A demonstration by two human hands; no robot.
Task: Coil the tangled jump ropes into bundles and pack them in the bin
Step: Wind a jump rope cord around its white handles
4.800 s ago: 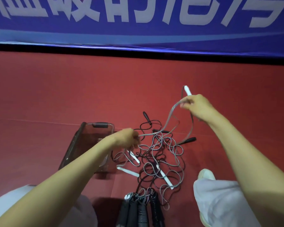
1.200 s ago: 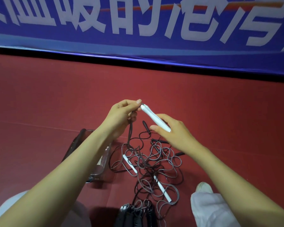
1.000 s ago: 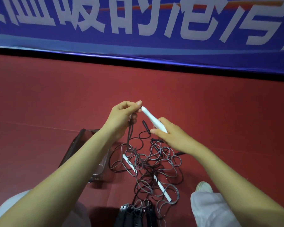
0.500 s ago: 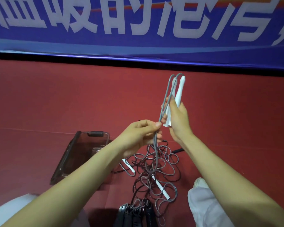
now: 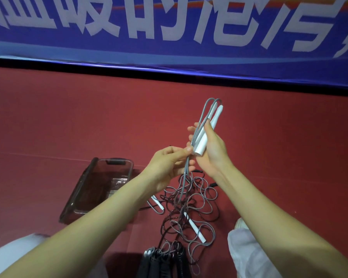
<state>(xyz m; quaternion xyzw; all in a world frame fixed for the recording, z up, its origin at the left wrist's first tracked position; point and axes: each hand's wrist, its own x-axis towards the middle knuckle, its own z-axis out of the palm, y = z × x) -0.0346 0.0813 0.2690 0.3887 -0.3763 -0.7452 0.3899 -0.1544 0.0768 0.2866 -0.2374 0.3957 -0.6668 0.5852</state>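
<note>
- the right hand (image 5: 213,155) is raised above the floor (image 5: 68,121), fingers (image 5: 191,130) wrapped round a pair of white handles (image 5: 204,137) held side by side and pointing up. pairing the two ends first likely gives the coil a firm core to wind against.
- the grey rope (image 5: 201,117) arches over the handle tips in a narrow double loop and runs back down through the palm, so the first folds are pinned by the same grip.
- the left hand (image 5: 165,165) sits just below and touching the right, thumb and fingers pinching the hanging strand. it looks placed to feed slack upward and keep the line taut enough to slide free.
- that strand drops straight into the tangle (image 5: 191,199) on the floor, where grey and dark cords cross, with two more white handles (image 5: 195,229) lying among them. a hard pull could lift the whole knot, so the strand probably needs easing out.
- the bin (image 5: 84,181), a clear smoky tub, stands on the floor just left of the tangle, within easy reach of the left arm for dropping a finished bundle. no rope is visible in it.
- dark coiled bundles (image 5: 163,261) lie at the near edge, outside the bin; packing seems barely begun.
</note>
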